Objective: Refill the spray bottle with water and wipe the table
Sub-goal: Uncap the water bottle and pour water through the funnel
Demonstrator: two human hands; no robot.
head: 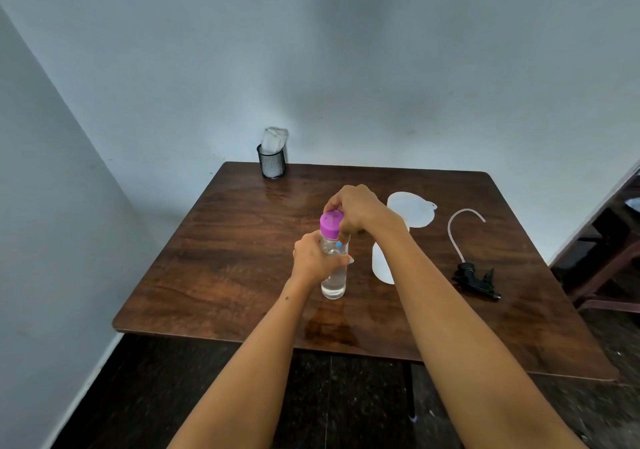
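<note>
Head view: my left hand [313, 258] is wrapped round the water bottle [333, 272], holding it upright on the surface [214, 247]; my right hand [356, 211] is pinched on its purple cap [330, 224], which sits on the neck. Looks like I'm at the uncapping step, can't tell how loose it is. Bottle looks mostly full, clear water. Spray bottle [384, 265] stands just right of it, partly behind my right forearm, open-topped as far as I can see; looks empty, though hard to be sure. Its trigger head [476, 279] with tube [462, 227] lies apart on the right side. White funnel-like piece [410, 213] behind the spray bottle, can't identify it for sure. Cloth [273, 140] sits in the mesh cup [272, 164] at the far edge. Done: trigger head off. Left: uncap, pour, refit head, spray, wipe. Wet patches show near the front edge.
</note>
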